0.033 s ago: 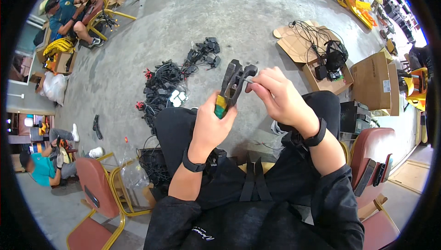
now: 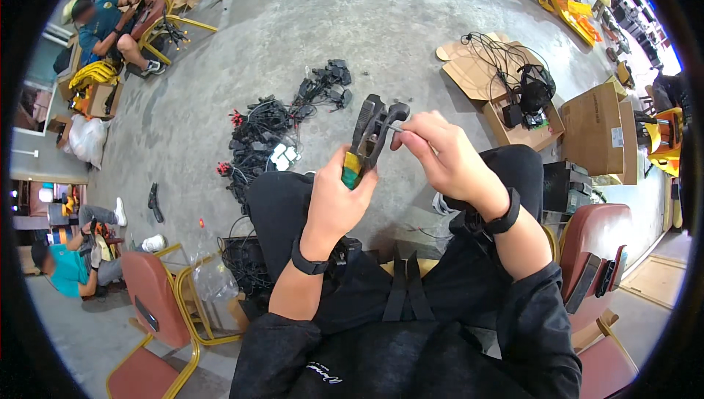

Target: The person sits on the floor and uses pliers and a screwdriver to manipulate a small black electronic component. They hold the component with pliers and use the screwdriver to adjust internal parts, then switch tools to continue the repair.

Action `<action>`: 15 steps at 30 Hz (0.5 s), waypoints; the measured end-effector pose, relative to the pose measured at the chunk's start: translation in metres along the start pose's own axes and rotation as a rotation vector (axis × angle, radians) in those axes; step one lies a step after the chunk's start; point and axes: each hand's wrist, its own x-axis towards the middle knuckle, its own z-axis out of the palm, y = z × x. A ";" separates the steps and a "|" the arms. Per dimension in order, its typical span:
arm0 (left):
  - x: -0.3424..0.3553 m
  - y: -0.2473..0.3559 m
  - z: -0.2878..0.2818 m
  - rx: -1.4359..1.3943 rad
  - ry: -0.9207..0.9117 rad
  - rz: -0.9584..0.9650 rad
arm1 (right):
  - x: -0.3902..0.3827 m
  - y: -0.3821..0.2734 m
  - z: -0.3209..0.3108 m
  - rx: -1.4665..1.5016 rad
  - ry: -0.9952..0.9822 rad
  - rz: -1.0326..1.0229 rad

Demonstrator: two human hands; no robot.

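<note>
My left hand [image 2: 339, 197] is closed round the lower end of a black two-armed tool [image 2: 366, 135] with a yellow and green part [image 2: 352, 169] at its base. Its two dark arms point up and away from me, side by side with a gap between. From the right, my right hand [image 2: 447, 153] pinches a thin metal rod [image 2: 394, 128], whose tip meets the tool's right arm. The fingers hide the rod's other end. Both hands are held above the floor, in front of my knees. The tool's exact kind cannot be made out.
On the floor left of my hands lies a pile of black cabled devices [image 2: 260, 138]. An open cardboard box [image 2: 502, 131] with cables and a taller carton [image 2: 592, 131] stand to the right. Red chairs [image 2: 154, 296] flank me. Two people [image 2: 103, 25] sit at the left.
</note>
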 end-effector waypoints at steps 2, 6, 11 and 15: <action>-0.002 0.004 0.001 0.026 0.054 0.022 | -0.002 0.000 0.005 0.547 -0.058 0.301; 0.001 -0.001 0.006 0.062 0.154 0.075 | -0.002 -0.007 0.006 1.398 -0.115 0.740; 0.002 0.005 0.003 0.027 0.149 0.024 | 0.001 0.003 -0.001 1.064 -0.156 0.625; 0.004 -0.010 0.001 -0.216 0.056 -0.048 | -0.002 -0.011 0.001 0.002 -0.004 0.136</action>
